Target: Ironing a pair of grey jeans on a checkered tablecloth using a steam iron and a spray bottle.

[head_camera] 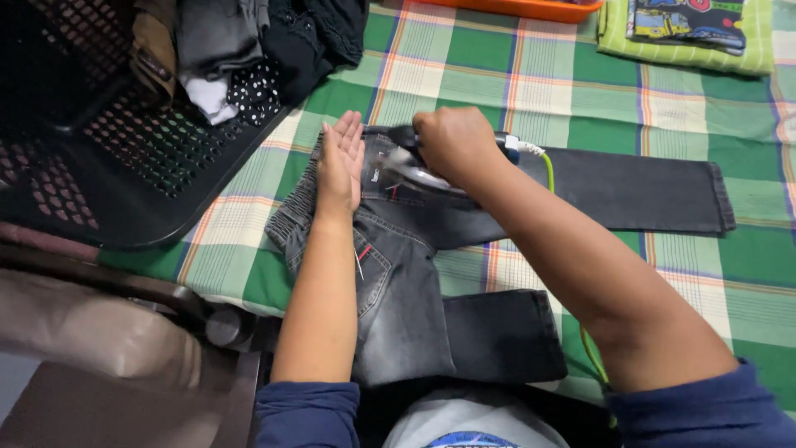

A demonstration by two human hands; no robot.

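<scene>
Standing at the far left, a black basket (124,158) holds a heap of dark clothes (240,50), and a brown chair (99,332) sits near left below it. Right of the basket, dark grey jeans (406,290) lie on a green checked cloth (514,83), waistband at the left. One leg runs long to the right, its hem pointing right; the other leg runs toward the near edge, so the jeans form a bent shape.

The left hand (341,162) lies flat and open on the waistband, fingers straight and pointing far, holding nothing. Just to its right, the right hand (452,145) is closed around the handle of an iron (406,166), which rests on the jeans near the waist. Its long axis lies left to right, nose to the left, and a green cord (549,170) trails from its right end.

Far right lies a folded green garment (688,33), with an orange tray (514,8) to its left.
</scene>
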